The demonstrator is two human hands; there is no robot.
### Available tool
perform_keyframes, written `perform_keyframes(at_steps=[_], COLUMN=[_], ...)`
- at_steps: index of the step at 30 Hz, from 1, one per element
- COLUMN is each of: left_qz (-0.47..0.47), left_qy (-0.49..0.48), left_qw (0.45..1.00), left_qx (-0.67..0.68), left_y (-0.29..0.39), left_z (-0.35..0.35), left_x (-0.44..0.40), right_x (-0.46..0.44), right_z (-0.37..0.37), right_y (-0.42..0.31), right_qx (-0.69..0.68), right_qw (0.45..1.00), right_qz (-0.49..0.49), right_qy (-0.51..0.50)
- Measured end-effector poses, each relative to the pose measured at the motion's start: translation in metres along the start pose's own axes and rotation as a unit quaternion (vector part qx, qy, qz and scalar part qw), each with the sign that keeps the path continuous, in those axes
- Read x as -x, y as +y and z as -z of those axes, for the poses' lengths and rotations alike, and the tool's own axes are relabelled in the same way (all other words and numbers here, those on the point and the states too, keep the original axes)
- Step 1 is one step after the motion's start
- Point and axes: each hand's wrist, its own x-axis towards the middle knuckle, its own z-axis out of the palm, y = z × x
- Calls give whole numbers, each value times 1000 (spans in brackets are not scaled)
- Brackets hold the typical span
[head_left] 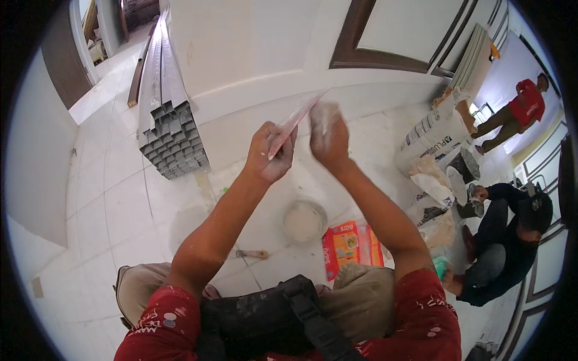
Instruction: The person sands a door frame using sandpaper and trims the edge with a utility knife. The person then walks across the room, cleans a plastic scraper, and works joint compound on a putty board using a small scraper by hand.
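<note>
My left hand [265, 157] is closed around a thin, flat, pinkish-red piece [293, 127] that tapers upward and is smeared with white; its exact kind is unclear. Raised just to the right of that piece is my right hand [329, 135], white with powder or paste. Motion blurs its fingers, so I cannot tell whether they touch the piece or hold anything. Below both hands, a round bowl [304, 222] with pale paste in it stands on the floor. A small tool with a wooden handle [256, 254] lies left of the bowl, and a red-orange printed bag [351, 248] lies to its right.
Stacked metal channels [174, 141] lean along the wall at left. Large sacks [436, 135] and buckets [465, 165] stand at right. A co-worker in dark clothes [512, 234] crouches beside them, and another person in red [527, 105] stands farther back.
</note>
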Motion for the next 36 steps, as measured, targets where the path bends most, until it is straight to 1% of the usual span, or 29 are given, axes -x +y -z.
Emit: perform_keyframes(at_steps=[1,2,3,4,5,6,8,10,11,13,14,15,17,19,20,21,23,24,27,30,33,34,36], left_qz=[-4,-41,-79,-117,-142,-167,-199,-219,-213,-207,-206,-204,-212,-226,-234,-243,-263,-271,-281,-287,-292,-293,-302], left_qy=[-3,32,68,103,72,42,2,-29,-44,-74,-53,-31,-4,9,2,-7,-23,-30,-27,-32,-38,-41,-25], left_qw=[1000,998,992,983,979,972,960,953,953,950,949,947,942,938,935,932,922,916,904,894,882,878,880], left_qx=[3,-31,-66,-101,-130,-159,-195,-208,-213,-220,-233,-247,-262,-264,-267,-268,-282,-295,-322,-343,-369,-377,-367], left_y=[0,2,5,6,6,1,-2,1,1,5,9,13,21,25,25,25,26,25,25,21,25,26,26], left_z=[0,-1,-4,-11,-18,-40,-46,-43,-42,-41,-38,-33,-23,-15,-13,-16,-17,-17,-16,-14,-15,-16,-14], left_x=[0,-1,0,5,11,29,38,29,25,21,21,20,15,11,11,12,13,12,10,10,15,17,17], right_x=[-9,-26,-28,-35,-39,-32,-8,-7,-8,-10,-17,-33,-40,-32,-26,-19,-13,-16,-30,-31,-32,-36,-31], right_z=[2,6,6,26,41,41,43,35,33,24,22,31,45,44,43,42,40,37,40,35,34,39,40], right_y=[8,20,55,51,42,35,19,-4,-11,32,54,58,63,41,33,25,20,14,-7,2,26,33,32], right_qx=[12,52,94,73,52,27,-22,3,17,75,101,82,48,-51,-111,-167,-294,-363,-453,-408,-368,-366,-382], right_qw=[997,990,983,982,979,989,996,987,979,995,993,982,960,955,942,924,853,830,760,791,812,810,789], right_qz=[-68,-115,-133,-165,-197,-145,-49,-42,-37,-50,-55,-163,-270,-290,-316,-344,-421,-413,-462,-439,-453,-457,-481], right_qy=[18,63,83,56,29,-3,-66,-155,-200,-43,36,52,59,29,4,-20,-94,-91,-53,-122,4,21,-11])
